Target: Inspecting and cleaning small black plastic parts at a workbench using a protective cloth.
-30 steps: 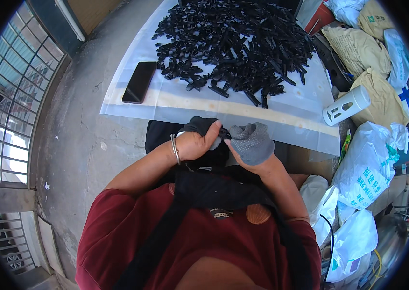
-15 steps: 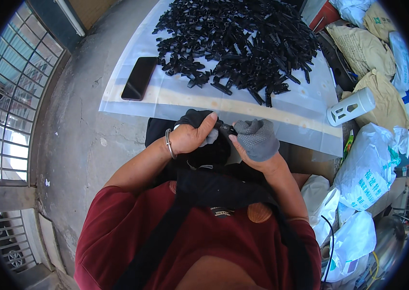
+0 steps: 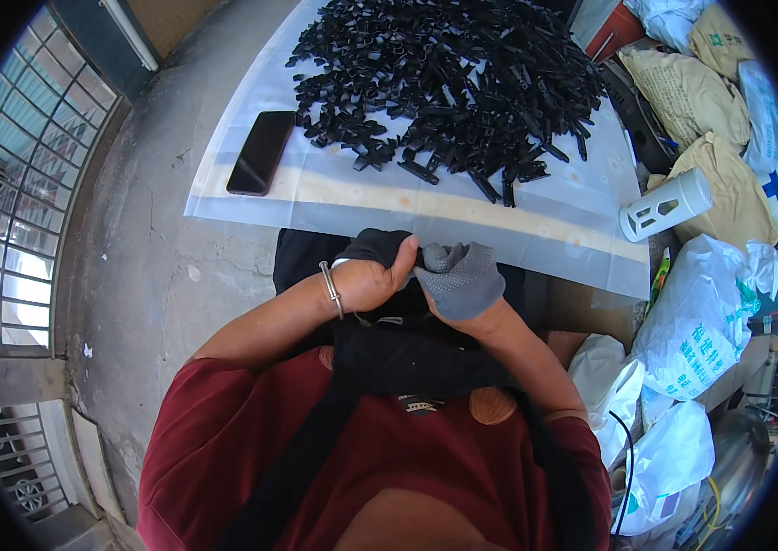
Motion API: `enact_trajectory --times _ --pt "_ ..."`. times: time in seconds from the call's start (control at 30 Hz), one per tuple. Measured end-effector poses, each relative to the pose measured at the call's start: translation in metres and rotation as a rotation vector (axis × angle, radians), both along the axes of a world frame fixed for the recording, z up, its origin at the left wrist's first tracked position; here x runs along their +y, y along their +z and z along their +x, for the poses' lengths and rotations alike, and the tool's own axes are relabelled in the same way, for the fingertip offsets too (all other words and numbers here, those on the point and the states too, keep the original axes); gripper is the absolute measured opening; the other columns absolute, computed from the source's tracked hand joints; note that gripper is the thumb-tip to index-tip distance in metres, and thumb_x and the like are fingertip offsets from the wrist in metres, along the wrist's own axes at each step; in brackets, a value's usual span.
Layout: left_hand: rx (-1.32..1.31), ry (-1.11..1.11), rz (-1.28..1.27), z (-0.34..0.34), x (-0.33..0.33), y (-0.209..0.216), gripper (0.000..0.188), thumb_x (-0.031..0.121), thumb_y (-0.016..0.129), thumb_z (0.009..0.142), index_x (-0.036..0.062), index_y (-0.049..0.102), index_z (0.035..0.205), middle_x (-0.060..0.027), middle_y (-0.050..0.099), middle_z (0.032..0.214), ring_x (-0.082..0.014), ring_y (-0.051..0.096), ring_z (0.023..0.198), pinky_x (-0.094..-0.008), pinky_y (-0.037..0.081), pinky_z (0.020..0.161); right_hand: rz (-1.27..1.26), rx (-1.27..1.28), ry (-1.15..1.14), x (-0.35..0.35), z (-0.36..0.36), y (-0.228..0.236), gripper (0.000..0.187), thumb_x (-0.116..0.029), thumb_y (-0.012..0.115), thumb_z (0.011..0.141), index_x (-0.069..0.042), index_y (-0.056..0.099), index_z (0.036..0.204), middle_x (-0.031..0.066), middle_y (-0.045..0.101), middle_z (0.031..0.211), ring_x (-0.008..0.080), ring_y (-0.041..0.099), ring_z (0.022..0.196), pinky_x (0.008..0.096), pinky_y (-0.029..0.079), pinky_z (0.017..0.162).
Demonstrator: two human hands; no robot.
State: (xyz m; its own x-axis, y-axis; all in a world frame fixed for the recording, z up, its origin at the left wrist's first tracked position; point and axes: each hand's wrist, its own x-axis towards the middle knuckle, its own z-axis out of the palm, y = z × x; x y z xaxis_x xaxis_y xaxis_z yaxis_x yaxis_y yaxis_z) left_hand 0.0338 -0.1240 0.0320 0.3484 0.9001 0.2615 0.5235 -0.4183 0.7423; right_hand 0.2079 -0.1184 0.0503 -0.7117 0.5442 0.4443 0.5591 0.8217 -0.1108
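Observation:
My left hand (image 3: 372, 271), in a dark glove that leaves the thumb bare, is closed just in front of the table's near edge. My right hand (image 3: 462, 278), in a grey dotted glove, is closed and meets it, knuckles close to the left thumb. Between the two sits a small black plastic part (image 3: 418, 258), almost wholly covered by the fingers. Beyond my hands, a big heap of similar black plastic parts (image 3: 453, 83) lies on the table's whitish translucent sheet (image 3: 334, 204). A metal bangle (image 3: 330, 288) circles my left wrist.
A dark phone (image 3: 261, 153) lies on the sheet left of the heap. At the table's right edge a white slotted cylinder (image 3: 667, 206) lies tilted. Woven sacks (image 3: 687, 101) and white plastic bags (image 3: 697, 317) crowd the right side. Concrete floor (image 3: 164, 239) runs along the left, beside a barred window.
My right hand has moved left and turned inward against my left hand. The black part, plainly visible between them before, is now mostly hidden.

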Motion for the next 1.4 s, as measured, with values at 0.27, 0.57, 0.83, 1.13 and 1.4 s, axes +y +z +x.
enact_trajectory --times 0.27,0.57,0.83,1.13,1.4 --pt "0.405 0.440 0.198 -0.046 0.050 -0.016 0.032 0.036 0.046 0.086 0.0076 0.060 0.093 -0.0157 0.060 0.084 -0.0338 0.059 0.077 -0.0396 0.047 0.068 -0.273 0.002 -0.210 0.047 -0.005 0.003 0.025 -0.027 0.055 0.080 -0.006 0.061 0.090 0.0150 0.061 0.088 0.0329 0.056 0.082 0.0405 0.044 0.072" --pt "0.537 0.517 0.254 -0.046 0.092 -0.030 0.031 0.016 0.052 0.076 0.0141 0.056 0.107 -0.0116 0.060 0.095 -0.0287 0.060 0.081 -0.0387 0.048 0.068 -0.120 -0.183 -0.288 0.098 -0.041 -0.026 0.018 -0.014 0.045 0.079 -0.007 0.060 0.084 0.0155 0.061 0.082 0.0315 0.058 0.079 0.0405 0.046 0.067" --pt "0.544 0.427 0.424 -0.056 0.095 -0.028 0.034 0.017 0.052 0.076 0.0147 0.056 0.109 -0.0137 0.059 0.092 -0.0303 0.060 0.074 -0.0397 0.049 0.066 -0.142 -0.151 -0.051 0.105 -0.026 -0.021 0.016 -0.013 0.047 0.077 -0.009 0.060 0.086 0.0152 0.060 0.080 0.0309 0.058 0.074 0.0399 0.046 0.064" --pt "0.526 0.425 0.199 -0.066 0.090 -0.026 0.032 0.009 0.052 0.073 0.0083 0.056 0.105 -0.0157 0.059 0.097 -0.0308 0.059 0.085 -0.0384 0.047 0.074 0.241 0.139 0.018 0.085 -0.014 -0.018 0.021 -0.004 0.054 0.065 -0.009 0.057 0.086 0.0119 0.057 0.082 0.0272 0.056 0.074 0.0372 0.044 0.066" --pt "0.004 0.006 -0.422 -0.042 0.038 0.020 0.044 0.009 0.056 0.077 0.0043 0.046 0.119 -0.0063 0.063 0.077 -0.0203 0.060 0.069 -0.0325 0.048 0.064 -0.365 0.221 0.052 0.045 -0.005 -0.014 0.026 -0.015 0.059 0.080 -0.006 0.055 0.104 0.0115 0.059 0.097 0.0291 0.056 0.086 0.0357 0.044 0.076"
